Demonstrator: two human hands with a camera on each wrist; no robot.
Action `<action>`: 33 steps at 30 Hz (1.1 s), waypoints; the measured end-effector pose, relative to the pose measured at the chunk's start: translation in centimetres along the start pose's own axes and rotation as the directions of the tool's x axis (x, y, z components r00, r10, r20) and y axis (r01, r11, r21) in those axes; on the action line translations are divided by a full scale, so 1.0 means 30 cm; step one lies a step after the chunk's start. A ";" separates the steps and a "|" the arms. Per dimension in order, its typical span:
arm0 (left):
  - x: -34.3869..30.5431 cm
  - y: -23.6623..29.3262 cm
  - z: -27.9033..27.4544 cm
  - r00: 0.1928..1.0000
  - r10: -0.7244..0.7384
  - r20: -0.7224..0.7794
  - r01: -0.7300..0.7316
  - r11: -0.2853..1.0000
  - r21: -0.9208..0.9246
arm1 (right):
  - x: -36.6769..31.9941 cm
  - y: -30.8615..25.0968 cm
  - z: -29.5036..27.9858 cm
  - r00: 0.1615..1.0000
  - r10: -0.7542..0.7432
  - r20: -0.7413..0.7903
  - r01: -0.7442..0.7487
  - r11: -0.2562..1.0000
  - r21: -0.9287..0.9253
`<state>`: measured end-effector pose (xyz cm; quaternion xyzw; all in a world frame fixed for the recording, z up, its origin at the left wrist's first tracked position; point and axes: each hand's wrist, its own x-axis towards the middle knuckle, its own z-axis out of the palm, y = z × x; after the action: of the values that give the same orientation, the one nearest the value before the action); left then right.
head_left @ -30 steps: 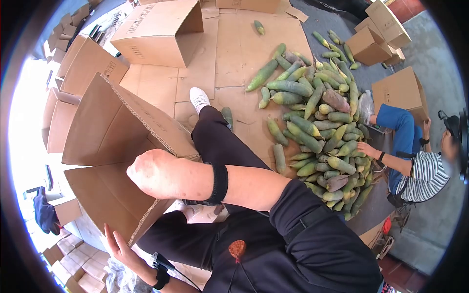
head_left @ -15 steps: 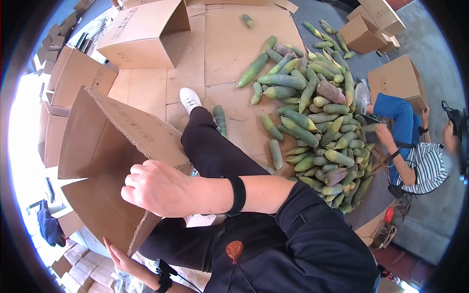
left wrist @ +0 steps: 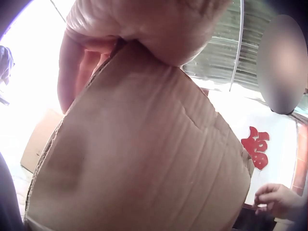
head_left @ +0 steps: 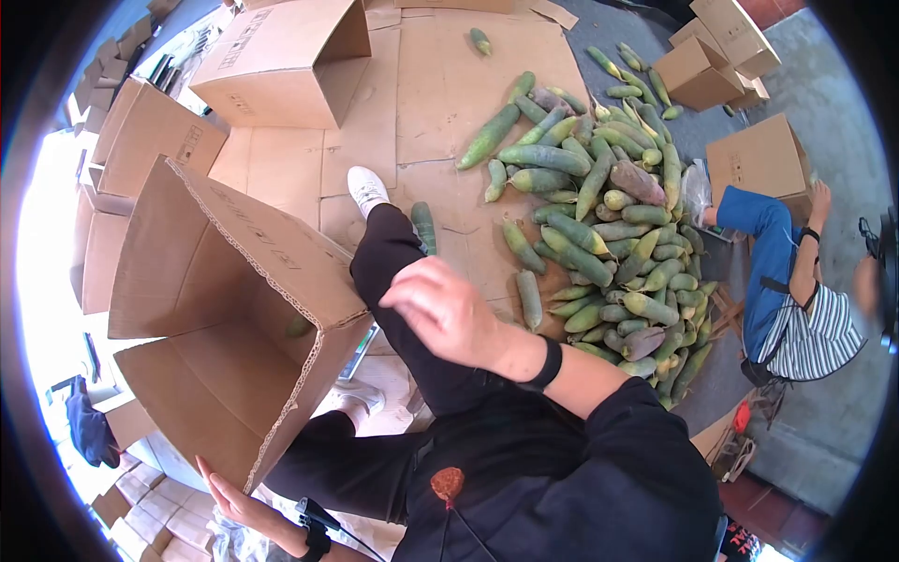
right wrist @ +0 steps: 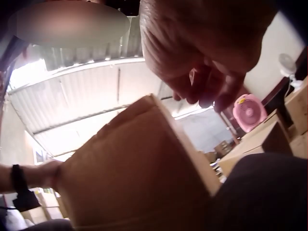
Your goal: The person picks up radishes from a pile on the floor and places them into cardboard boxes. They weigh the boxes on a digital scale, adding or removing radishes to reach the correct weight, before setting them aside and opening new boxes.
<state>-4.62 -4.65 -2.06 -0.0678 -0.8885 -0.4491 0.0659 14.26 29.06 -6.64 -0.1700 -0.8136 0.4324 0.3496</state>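
An open cardboard box (head_left: 215,375) is tilted beside my legs, its mouth facing me. My left hand (head_left: 239,501) grips the edge of a box flap (left wrist: 139,144), thumb on one face and fingers on the other. Over my thigh, clear of the box mouth, my right hand (head_left: 440,314) hangs with loosely curled fingers and holds nothing. Inside the box a bit of a green radish (head_left: 298,326) shows; the deeper part is hidden by the box wall. Past my shoe one green radish (head_left: 423,228) lies on the cardboard floor sheet (head_left: 449,94).
A large pile of green radishes (head_left: 599,239) lies to my right. Beyond it sits another person (head_left: 805,328) beside a cardboard box (head_left: 758,169). More boxes (head_left: 281,66) stand ahead and left. Under my box part of a scale (head_left: 361,351) shows.
My right hand has come up out of the box mouth and moved right, over my thigh. My left hand keeps its hold on the flap. The other person's hand has left the pile.
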 end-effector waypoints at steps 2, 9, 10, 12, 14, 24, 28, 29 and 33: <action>-0.001 0.005 0.001 1.000 -0.003 -0.001 0.003 1.000 -0.012 | -0.049 0.120 -0.009 0.992 0.116 0.050 -0.113 0.992 -0.055; -0.004 0.021 0.008 1.000 0.015 -0.007 -0.015 1.000 0.025 | -0.214 0.573 -0.061 0.684 0.708 0.175 -0.693 0.706 -0.144; -0.002 0.020 0.013 1.000 0.029 -0.002 -0.029 0.999 0.025 | -0.222 0.613 -0.072 0.643 0.744 0.183 -0.687 0.665 -0.294; -0.009 0.034 0.015 0.999 0.039 0.000 -0.038 0.998 0.040 | -0.259 0.678 -0.074 0.593 0.784 0.183 -0.667 0.605 -0.434; -0.007 0.034 0.023 0.999 0.050 -0.001 -0.050 0.997 0.054 | -0.290 0.739 -0.058 0.532 0.831 0.166 -0.660 0.529 -0.533; -0.020 0.113 0.071 0.979 0.205 -0.004 -0.198 0.952 0.233 | -0.395 1.031 0.223 0.390 0.884 0.258 -0.744 0.467 -0.478; -0.014 0.115 0.082 0.991 0.126 -0.035 -0.117 0.976 0.185 | -0.330 1.026 0.325 0.369 0.842 0.395 -0.569 0.540 -0.620; -0.012 0.114 0.078 0.994 0.100 -0.044 -0.088 0.972 0.218 | -0.327 1.030 0.353 0.343 0.833 0.434 -0.535 0.553 -0.639; -0.018 0.195 0.133 0.994 0.091 -0.052 -0.072 0.951 0.302 | -0.320 1.073 0.415 0.389 0.739 0.550 -0.275 0.664 -0.696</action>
<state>-3.27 1.99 0.11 -0.0790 -0.9401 -0.3081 0.1227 11.23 34.50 -41.91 -0.2898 -0.8594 0.3221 -0.2715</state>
